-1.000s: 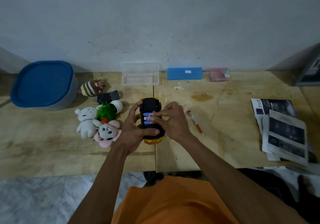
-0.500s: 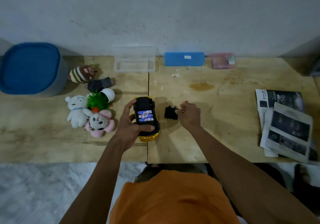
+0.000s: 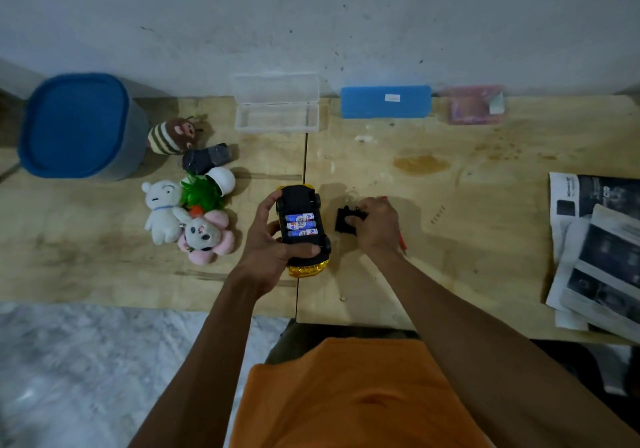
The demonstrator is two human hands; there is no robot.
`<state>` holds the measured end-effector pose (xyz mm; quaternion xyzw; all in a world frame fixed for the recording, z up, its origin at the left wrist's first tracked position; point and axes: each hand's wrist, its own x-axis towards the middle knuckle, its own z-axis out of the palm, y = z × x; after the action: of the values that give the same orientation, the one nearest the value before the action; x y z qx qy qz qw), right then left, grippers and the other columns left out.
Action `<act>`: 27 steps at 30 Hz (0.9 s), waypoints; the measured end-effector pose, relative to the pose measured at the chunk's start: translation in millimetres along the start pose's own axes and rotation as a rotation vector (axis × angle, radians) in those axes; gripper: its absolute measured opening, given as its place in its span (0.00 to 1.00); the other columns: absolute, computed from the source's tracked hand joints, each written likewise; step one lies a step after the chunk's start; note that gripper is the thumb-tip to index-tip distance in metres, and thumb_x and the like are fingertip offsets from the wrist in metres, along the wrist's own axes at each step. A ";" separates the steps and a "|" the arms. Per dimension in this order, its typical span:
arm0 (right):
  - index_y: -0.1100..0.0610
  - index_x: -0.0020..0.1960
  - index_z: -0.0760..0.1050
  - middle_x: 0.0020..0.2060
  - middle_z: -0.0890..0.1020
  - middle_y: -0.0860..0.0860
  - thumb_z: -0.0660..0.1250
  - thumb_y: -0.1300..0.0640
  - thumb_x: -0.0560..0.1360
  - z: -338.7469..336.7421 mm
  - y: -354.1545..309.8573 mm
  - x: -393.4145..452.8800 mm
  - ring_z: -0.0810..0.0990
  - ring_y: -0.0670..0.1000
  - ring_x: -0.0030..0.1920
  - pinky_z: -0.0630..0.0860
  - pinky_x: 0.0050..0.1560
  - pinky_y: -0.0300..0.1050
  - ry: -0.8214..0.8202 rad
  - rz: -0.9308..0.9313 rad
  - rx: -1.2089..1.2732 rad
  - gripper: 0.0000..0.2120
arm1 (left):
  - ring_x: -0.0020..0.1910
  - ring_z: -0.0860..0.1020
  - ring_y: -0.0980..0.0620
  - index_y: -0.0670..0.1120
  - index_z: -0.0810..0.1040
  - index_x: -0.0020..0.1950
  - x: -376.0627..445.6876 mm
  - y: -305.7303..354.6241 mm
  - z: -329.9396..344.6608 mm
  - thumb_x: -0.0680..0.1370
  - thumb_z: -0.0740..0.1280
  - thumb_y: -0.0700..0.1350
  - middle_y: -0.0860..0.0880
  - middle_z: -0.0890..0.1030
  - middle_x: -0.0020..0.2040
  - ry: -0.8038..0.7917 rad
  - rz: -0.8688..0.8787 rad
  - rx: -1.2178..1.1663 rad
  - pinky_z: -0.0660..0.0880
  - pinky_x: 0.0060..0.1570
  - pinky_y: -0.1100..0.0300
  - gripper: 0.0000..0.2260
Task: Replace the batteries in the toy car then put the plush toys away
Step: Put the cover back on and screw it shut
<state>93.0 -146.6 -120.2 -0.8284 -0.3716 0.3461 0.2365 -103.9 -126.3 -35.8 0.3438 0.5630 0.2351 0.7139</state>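
Note:
The yellow toy car (image 3: pixel 304 264) lies upside down at the table's middle, its black underside up. Three blue batteries (image 3: pixel 300 225) sit side by side in its uncovered compartment. My left hand (image 3: pixel 268 243) grips the car from the left, thumb across its near end. My right hand (image 3: pixel 375 226) is just right of the car, fingers closed on the black battery cover (image 3: pixel 344 222) on the table. Plush toys lie to the left: a white bear (image 3: pixel 162 210), a pink-eared mouse (image 3: pixel 206 240), a striped brown one (image 3: pixel 171 136) and a green-and-white one (image 3: pixel 207 189).
A grey tub with a blue lid (image 3: pixel 74 125) stands at far left. Along the wall are a clear open case (image 3: pixel 277 105), a blue box (image 3: pixel 386 101) and a pink packet (image 3: pixel 474 105). A red-tipped screwdriver (image 3: pixel 401 241) lies under my right wrist. Papers (image 3: pixel 599 250) cover the right edge.
My right hand left the battery compartment and moved right to the black cover on the table, closing on it. The left hand kept holding the car. The view shifted slightly.

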 end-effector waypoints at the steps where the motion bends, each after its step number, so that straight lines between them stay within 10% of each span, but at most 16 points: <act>1: 0.58 0.51 0.83 0.51 0.81 0.57 0.76 0.61 0.72 0.2 1.4 1.4 0.81 0.55 0.50 0.79 0.53 0.48 0.000 -0.007 0.019 0.09 | 0.60 0.79 0.35 0.60 0.69 0.72 -0.7 -1.4 1.0 0.51 0.82 0.33 0.39 0.77 0.63 0.003 0.001 -0.002 0.80 0.54 0.34 0.54; 10: 0.59 0.44 0.82 0.41 0.83 0.50 0.70 0.65 0.76 -21.7 -14.7 -2.0 0.80 0.47 0.45 0.72 0.41 0.29 0.034 0.060 0.261 0.05 | 0.61 0.79 0.34 0.60 0.70 0.72 -6.4 -0.5 0.3 0.51 0.81 0.33 0.39 0.77 0.64 -0.020 0.032 -0.045 0.79 0.54 0.34 0.53; 17: 0.51 0.42 0.79 0.40 0.84 0.47 0.70 0.61 0.78 -75.8 -94.1 -32.6 0.82 0.42 0.38 0.79 0.38 0.42 0.016 -0.101 0.599 0.07 | 0.62 0.78 0.35 0.61 0.70 0.72 -14.8 20.1 -17.1 0.52 0.82 0.32 0.39 0.75 0.67 -0.142 0.083 -0.067 0.81 0.51 0.39 0.53; 27: 0.64 0.48 0.82 0.36 0.83 0.48 0.72 0.63 0.76 -81.6 -135.9 -99.8 0.79 0.35 0.33 0.72 0.32 0.27 -0.123 -0.358 0.438 0.04 | 0.58 0.83 0.47 0.58 0.65 0.76 -42.8 49.3 -33.8 0.58 0.76 0.23 0.43 0.73 0.67 -0.398 0.246 0.011 0.81 0.53 0.39 0.53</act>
<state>44.4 -152.2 60.6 -0.6563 -0.4420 0.4204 0.4441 -145.0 -117.4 24.5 0.4533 0.3662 0.2449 0.7749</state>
